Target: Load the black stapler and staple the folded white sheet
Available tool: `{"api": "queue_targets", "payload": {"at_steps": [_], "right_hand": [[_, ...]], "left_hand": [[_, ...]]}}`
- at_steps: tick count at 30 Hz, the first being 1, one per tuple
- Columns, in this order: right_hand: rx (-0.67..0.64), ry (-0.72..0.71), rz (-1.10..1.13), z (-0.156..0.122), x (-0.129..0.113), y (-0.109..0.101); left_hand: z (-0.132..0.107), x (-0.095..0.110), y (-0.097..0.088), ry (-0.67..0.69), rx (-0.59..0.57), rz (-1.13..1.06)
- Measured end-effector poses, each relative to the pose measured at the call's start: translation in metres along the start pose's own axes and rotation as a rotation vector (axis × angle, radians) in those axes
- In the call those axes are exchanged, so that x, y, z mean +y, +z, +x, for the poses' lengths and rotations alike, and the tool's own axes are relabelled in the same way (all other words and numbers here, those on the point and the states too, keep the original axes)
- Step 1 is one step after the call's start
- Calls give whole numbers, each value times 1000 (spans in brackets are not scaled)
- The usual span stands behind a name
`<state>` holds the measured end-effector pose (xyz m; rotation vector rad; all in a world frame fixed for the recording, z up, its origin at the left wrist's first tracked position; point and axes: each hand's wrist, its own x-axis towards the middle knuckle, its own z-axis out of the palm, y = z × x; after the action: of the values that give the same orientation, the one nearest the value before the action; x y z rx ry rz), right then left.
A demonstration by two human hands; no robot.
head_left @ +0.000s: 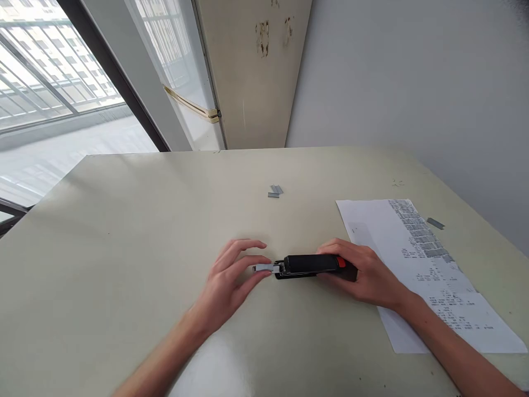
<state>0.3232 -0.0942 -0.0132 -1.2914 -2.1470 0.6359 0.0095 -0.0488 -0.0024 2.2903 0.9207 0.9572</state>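
A black stapler [308, 266] with a red button lies flat on the pale table [124, 231] in front of me. My right hand [363, 273] is wrapped round its rear end, holding it down. My left hand [233, 275] pinches a grey strip of staples [264, 268] at the stapler's open front end, thumb and forefinger closed on it.
Two short loose strips of staples [275, 192] lie farther back on the table. A printed sheet of paper [430, 264] lies to the right, with another staple strip [435, 223] beyond it. A wall runs along the right, a window on the left.
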Motion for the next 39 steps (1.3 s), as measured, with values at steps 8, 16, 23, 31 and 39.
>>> {"api": "queue_targets", "payload": {"at_steps": [8, 16, 23, 31, 39], "right_hand": [[-7, 4, 17, 0, 0, 1], [-14, 9, 16, 0, 1, 0], [-9, 19, 8, 0, -1, 0], [-1, 13, -12, 0, -1, 0], [3, 31, 25, -1, 0, -2]], "left_hand": [[3, -1, 2, -20, -53, -44], [1, -2, 4, -19, -45, -15], [2, -3, 5, -30, -45, -36], [2, -4, 5, -5, -77, -4], [12, -28, -27, -83, -327, -170]]}}
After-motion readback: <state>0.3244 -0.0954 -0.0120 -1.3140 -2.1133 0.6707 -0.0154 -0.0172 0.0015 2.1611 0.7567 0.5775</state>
